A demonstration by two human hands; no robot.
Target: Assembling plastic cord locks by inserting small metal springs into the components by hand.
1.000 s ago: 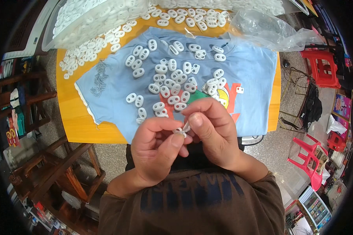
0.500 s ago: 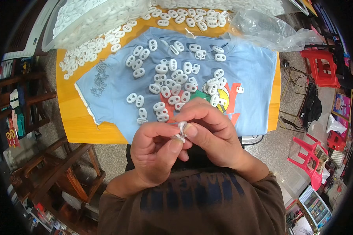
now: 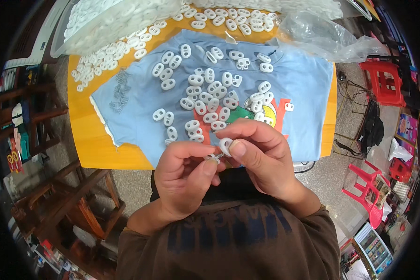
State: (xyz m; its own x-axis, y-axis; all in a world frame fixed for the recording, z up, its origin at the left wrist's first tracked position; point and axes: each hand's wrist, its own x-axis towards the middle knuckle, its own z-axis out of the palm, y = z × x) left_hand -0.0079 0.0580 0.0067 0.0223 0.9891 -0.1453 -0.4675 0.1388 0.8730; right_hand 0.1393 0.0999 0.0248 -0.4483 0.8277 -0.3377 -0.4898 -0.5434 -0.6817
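Above my lap, both hands work close together on small white plastic cord lock parts. My left hand [image 3: 184, 175] pinches a small white cord lock piece [image 3: 212, 158] between thumb and forefinger, and a thin metal spring [image 3: 219, 155] sticks out of it to the right. My right hand [image 3: 261, 156] pinches a white oval cord lock shell [image 3: 226, 145], its hole facing up. The spring's right end lies close to the shell; I cannot tell whether they touch. Beyond my fingers, several two-hole white cord locks [image 3: 200, 108] lie scattered on a light blue T-shirt [image 3: 140, 112].
The shirt covers most of a yellow table [image 3: 91, 144]. A translucent tub [image 3: 121, 28] full of white pieces stands at the far left, loose ones [image 3: 98, 60] beside it. A clear plastic bag [image 3: 322, 39] lies far right. Red stools [image 3: 382, 81] and a wooden chair [image 3: 74, 205] flank the table.
My hands have drawn slightly apart: the shell in my right hand has moved up and right, away from the left-hand piece. The spring between them now shows more plainly.
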